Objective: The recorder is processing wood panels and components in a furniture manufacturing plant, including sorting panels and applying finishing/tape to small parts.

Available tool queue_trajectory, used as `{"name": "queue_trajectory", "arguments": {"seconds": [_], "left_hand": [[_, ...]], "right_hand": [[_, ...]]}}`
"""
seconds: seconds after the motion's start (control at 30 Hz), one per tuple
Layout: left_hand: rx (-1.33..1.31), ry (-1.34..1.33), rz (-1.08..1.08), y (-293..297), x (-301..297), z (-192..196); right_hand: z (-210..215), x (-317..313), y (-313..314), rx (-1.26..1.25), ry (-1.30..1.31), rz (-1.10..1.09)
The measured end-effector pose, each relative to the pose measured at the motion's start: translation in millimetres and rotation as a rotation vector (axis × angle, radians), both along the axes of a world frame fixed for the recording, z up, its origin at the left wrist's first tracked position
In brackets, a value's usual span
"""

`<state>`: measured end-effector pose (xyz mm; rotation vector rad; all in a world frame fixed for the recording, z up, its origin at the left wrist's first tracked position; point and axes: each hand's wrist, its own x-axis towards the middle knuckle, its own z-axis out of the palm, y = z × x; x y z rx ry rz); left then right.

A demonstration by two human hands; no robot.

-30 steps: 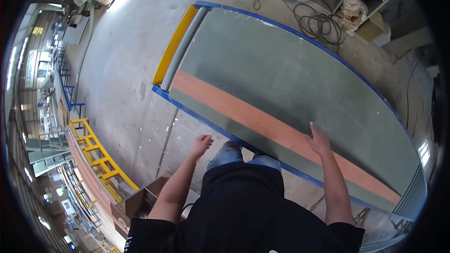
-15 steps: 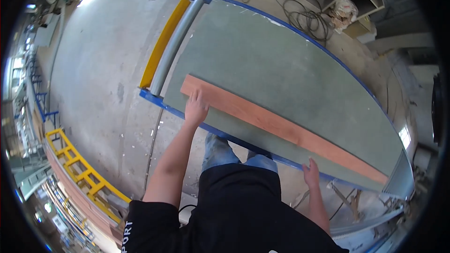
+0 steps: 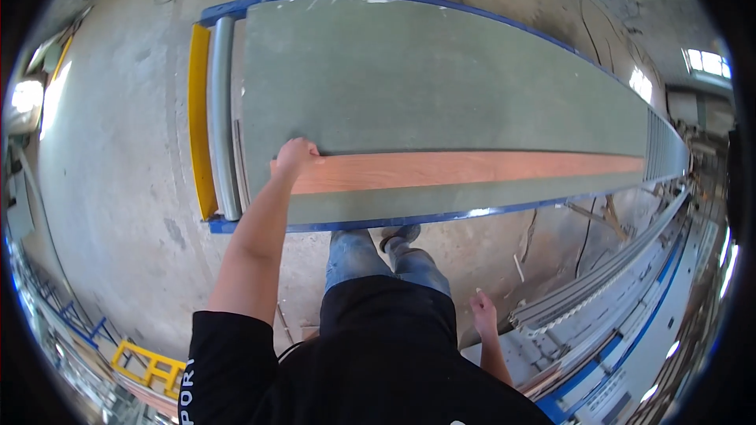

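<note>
Orange-brn plank (image 3: 465, 170); grn-grey tabletop (image 3: 409, 86); blu rim (image 3: 441, 217); yel bar (image 3: 200, 122).

One green-topped table (image 3: 441, 71) bears one reddish plank (image 3: 465, 170).

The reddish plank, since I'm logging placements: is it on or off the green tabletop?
On: the reddish plank lies along the green tabletop, whose surface shows beyond both its long edges.

Observed: left hand (image 3: 295, 159) grips reddish board (image 3: 441, 170) near its left end, board lying lengthwise along green tabletop's (image 3: 409, 79) near side; right hand (image 3: 485, 315) well apart, nearer and rightward.
</note>
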<state>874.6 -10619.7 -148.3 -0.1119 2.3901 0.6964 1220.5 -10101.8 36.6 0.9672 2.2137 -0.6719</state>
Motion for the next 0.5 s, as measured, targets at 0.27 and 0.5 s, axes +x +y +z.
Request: {"name": "queue_trajectory", "arguments": {"seconds": [0.27,0.5], "left_hand": [[0.165,-0.061,-0.226,-24,-19,-37],[-0.077,0.157,-0.469,-56,-15,-63]], "right_hand": [[-7,97,-47,0.040,0.124,-0.297],[-3,163,-133,-0.040,0.032,-0.708]]}}
